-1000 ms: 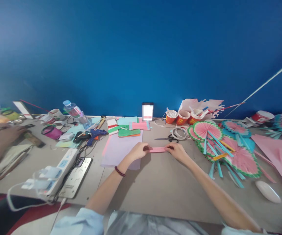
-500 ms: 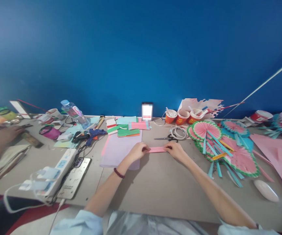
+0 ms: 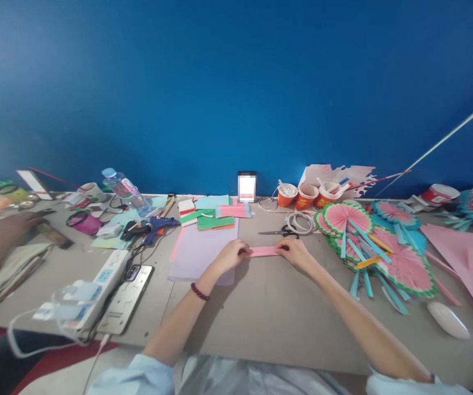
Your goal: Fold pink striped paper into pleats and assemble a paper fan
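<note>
A narrow pink paper strip (image 3: 263, 251) lies level between my two hands, over the grey table (image 3: 269, 312). My left hand (image 3: 233, 254) pinches its left end, beside a lilac sheet (image 3: 199, 252). At the right end, the fingers of my right hand (image 3: 295, 253) are closed on the strip. Black scissors (image 3: 288, 232) lie just behind my right hand, near white tape rings (image 3: 300, 223). Behind the lilac sheet are green folded papers (image 3: 215, 221) and a pink and blue folded piece (image 3: 233, 210).
Pink and green paper fans (image 3: 409, 263) and a white mouse (image 3: 448, 320) are on the right. Paper cups (image 3: 307, 197) stand by the blue wall. To the left are a phone (image 3: 126, 299), power strip (image 3: 102, 285), glue gun (image 3: 156, 227), bottle (image 3: 125, 189) and another person's hand (image 3: 14, 230).
My hands and the strip show no clear movement. At the far left, the other person's hands and forearm have shifted slightly.
</note>
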Tool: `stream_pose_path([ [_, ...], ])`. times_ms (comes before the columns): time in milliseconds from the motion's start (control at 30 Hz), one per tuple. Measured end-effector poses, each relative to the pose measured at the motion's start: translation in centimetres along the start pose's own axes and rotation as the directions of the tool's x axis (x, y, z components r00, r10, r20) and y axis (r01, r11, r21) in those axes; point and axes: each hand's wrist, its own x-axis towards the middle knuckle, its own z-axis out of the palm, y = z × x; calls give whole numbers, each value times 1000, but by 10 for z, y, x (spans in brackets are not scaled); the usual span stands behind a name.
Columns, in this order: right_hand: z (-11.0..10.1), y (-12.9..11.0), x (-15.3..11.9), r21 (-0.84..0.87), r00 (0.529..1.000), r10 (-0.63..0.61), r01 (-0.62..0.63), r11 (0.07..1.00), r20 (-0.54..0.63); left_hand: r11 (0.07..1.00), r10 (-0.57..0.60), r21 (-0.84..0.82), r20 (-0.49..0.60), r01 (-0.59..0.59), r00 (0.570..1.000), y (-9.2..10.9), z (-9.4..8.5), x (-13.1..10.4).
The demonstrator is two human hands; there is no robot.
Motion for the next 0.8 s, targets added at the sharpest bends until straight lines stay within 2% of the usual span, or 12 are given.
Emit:
stream_pose_path([
  [567, 8, 4, -4, -15, 998, -26, 26, 1000, -52, 998, 53, 38, 16, -54, 998, 5, -2, -3],
  [667, 10, 5, -6, -27, 996, -44, 42, 999, -77, 989, 76, 124, 0, -76, 997, 8, -2, -7],
  [800, 10, 6, -10, -49, 992, -78, 73, 996, -101, 927, 138, 347, 33, -141, 990, 13, 2, -14],
])
